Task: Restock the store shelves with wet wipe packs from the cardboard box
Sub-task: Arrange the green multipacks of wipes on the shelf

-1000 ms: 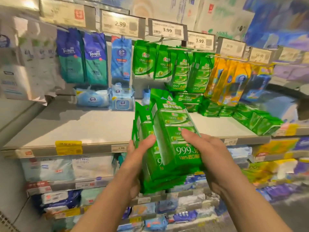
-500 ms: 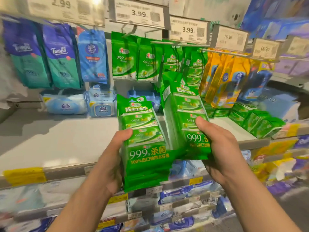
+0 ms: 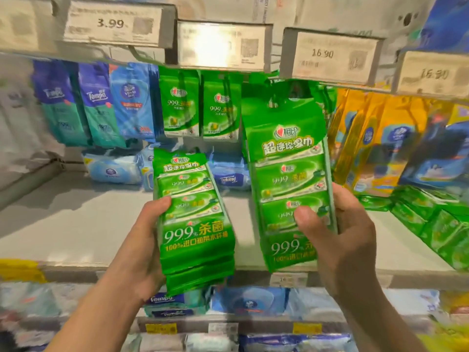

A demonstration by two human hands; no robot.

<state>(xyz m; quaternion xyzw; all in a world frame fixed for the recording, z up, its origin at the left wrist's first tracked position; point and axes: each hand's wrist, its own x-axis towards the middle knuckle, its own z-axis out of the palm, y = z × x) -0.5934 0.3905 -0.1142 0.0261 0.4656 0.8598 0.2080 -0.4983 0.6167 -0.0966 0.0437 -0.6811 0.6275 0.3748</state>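
— So where does the hanging pack point(image 3: 286, 174) sit against the hook point(image 3: 272, 102)?

— Its top flap is right at the hook, below the price tag point(image 3: 332, 55); the hole looks to be on or just at the tip (too blurred to tell which). The long axis runs straight down from the hook.

— And the right hand point(image 3: 337, 240)?

— Below the hook, gripping that pack's lower half, thumb across the front, fingers behind.

— The other one?

— The left hand point(image 3: 144, 240), lower and to the left of the hook, holds a stack of packs point(image 3: 195, 224) upright, thumb at its front edge.

— Which is nearer the hook?

— The right, clearly. I'd judge the next move is a push back along the hook, away from the person.
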